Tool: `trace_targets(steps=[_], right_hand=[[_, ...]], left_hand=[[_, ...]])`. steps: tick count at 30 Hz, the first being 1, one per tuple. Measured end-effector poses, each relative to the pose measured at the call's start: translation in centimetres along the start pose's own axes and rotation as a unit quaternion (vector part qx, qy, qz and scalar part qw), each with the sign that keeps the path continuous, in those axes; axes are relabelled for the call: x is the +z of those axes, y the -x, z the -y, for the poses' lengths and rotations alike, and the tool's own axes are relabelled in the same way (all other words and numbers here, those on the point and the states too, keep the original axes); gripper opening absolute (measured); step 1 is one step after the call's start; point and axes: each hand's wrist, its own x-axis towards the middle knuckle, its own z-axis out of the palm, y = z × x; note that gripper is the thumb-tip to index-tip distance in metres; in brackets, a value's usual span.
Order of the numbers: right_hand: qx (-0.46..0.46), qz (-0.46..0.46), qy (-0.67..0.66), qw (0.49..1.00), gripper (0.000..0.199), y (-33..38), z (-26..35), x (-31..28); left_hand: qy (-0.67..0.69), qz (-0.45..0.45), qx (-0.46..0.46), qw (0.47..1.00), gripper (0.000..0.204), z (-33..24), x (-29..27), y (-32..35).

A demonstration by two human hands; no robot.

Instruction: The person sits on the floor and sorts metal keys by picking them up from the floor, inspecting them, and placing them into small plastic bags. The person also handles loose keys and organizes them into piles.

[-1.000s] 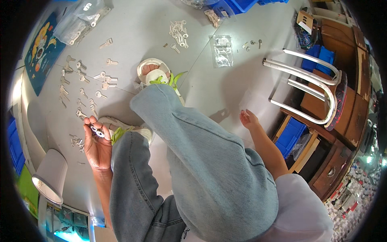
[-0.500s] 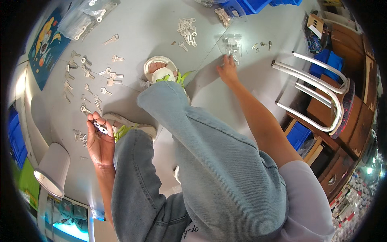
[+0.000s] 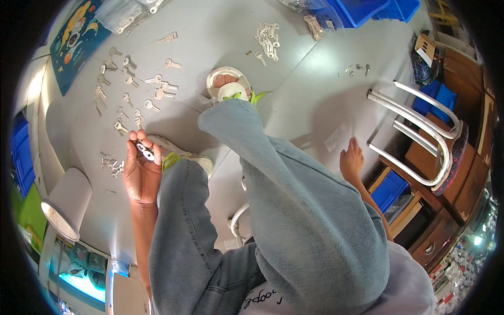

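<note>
My left hand (image 3: 143, 176) is palm up beside my left shoe, its fingers curled round a few metal keys (image 3: 147, 153) whose rounded heads show. Many loose silver keys (image 3: 163, 94) are spread over the grey floor beyond that hand, with a small cluster of keys (image 3: 108, 164) just left of it. My right hand (image 3: 353, 159) is low over the floor on the right, one finger stretched out and the others partly bent. Close by its fingertips is a clear plastic bag (image 3: 336, 137); I cannot tell whether they touch. No object shows in that hand.
A pile of keys (image 3: 268, 41) lies beyond my right shoe (image 3: 228, 84). Several small metal parts (image 3: 359, 67) are farther right. A white-legged stool (image 3: 420, 107) lies on its side by wooden drawers (image 3: 438, 236). Blue bins (image 3: 362, 11) stand at the back, a white bin (image 3: 67, 202) at left.
My right hand has moved nearer and to the right, and the clear bag has shifted from beside the small metal parts along with it. My left hand still holds the keys.
</note>
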Motion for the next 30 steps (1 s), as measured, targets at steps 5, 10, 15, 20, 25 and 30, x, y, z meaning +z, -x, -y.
trace_targets(steps=[5,10,15,20,25,30], right_hand=[[-0.066,0.040,-0.128,0.989,0.036,-1.3,3.1,1.5],[-0.272,-0.004,-0.410,0.871,0.027,-4.1,15.7,-7.8],[-0.331,0.379,-0.654,0.565,0.037,-2.4,28.8,-19.0],[-0.237,0.549,-0.739,0.311,0.042,2.0,36.7,-22.3],[-0.110,0.547,-0.786,0.267,0.038,4.1,38.0,-22.4],[-0.079,0.561,-0.795,0.217,0.032,3.3,37.4,-22.5]], left_hand=[[-0.020,-0.038,0.002,0.999,0.021,0.3,0.5,-0.1],[-0.054,-0.054,-0.015,0.997,0.022,0.5,0.3,-0.7],[-0.090,-0.013,0.057,0.994,0.027,-0.2,2.8,-2.7],[-0.062,0.017,0.156,0.986,0.041,-0.8,7.8,-4.4],[-0.270,0.022,0.274,0.923,0.066,1.1,8.3,-3.9],[-0.375,0.048,0.334,0.864,0.058,1.6,10.2,-2.1]])
